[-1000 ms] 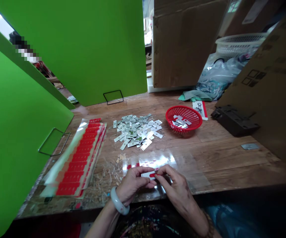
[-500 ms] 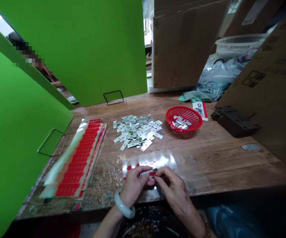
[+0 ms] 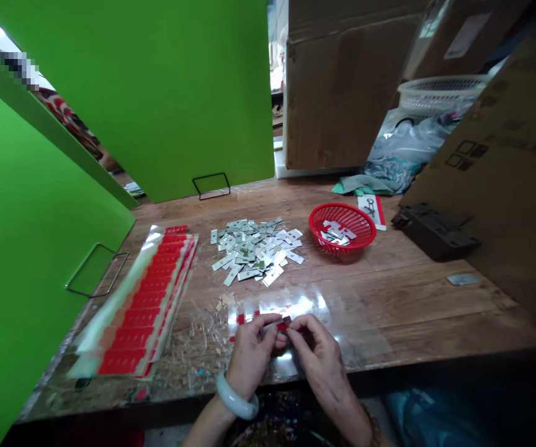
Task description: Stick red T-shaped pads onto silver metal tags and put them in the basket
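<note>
Between my two hands is a small metal plate (image 3: 272, 325) with a red sticker (image 3: 282, 326) on it. My left hand (image 3: 255, 347) grips the plate from the left with bent fingers; a pale bangle is on that wrist. The thumb and index finger of my right hand (image 3: 317, 347) are pinched at the red end. Under the hands lies a clear plastic sheet (image 3: 268, 304) with a few red patches. Beyond it is a heap of metal plates (image 3: 254, 251). Red sticker sheets (image 3: 140, 304) lie in a stack at the left.
A red basket (image 3: 361, 242) holds several finished-looking plates. Green boards (image 3: 179, 93) stand left and behind, with wire stands (image 3: 212, 186). A cardboard box (image 3: 333, 99) is at the back. At the right are a dark metal block (image 3: 435, 233) and a single plate (image 3: 462, 280).
The view has shifted slightly. My fingers stay on the plate at nearly the same place, with the right fingertips moved a little along its red end.
</note>
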`<state>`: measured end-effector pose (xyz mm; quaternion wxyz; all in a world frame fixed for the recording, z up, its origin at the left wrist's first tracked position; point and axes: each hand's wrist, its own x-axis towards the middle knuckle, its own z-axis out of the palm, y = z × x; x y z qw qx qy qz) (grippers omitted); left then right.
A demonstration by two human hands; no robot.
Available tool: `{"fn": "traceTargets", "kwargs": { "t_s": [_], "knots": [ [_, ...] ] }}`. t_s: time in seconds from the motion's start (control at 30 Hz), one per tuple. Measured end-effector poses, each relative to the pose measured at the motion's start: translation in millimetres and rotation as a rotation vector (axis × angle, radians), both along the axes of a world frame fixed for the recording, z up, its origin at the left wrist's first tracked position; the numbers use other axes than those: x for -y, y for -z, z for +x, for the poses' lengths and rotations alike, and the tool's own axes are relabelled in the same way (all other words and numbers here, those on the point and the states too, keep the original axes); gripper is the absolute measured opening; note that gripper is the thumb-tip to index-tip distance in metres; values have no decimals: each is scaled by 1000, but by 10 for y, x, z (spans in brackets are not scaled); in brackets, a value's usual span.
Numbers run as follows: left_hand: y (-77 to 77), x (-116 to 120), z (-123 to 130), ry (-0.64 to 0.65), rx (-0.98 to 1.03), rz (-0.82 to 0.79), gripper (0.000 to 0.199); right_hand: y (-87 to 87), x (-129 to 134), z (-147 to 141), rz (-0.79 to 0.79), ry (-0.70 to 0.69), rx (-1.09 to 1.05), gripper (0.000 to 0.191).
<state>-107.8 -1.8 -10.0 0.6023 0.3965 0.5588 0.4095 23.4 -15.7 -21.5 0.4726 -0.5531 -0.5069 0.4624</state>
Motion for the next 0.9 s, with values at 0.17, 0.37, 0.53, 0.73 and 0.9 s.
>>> {"fn": "traceTargets", "kwargs": {
  "t_s": [0.17, 0.37, 0.53, 0.73, 0.9],
  "knots": [
    [53, -31, -62, 18, 98, -144, 41, 36, -27, 6, -1, -14, 10, 14],
    [35, -49, -85, 1, 136, -215, 40, 66, -40, -3, -17, -15, 55, 15],
    [0, -43, -67, -8, 152, -252, 35, 100, -41, -14, -41, 43, 58, 24],
    [9, -33, -52, -19, 171, -271, 34, 114, -51, -24, -8, 76, 104, 23],
    [-27, -20, -26, -32, 193, -264, 37, 132, -48, -36, 38, 110, 191, 23]
  ]
}}
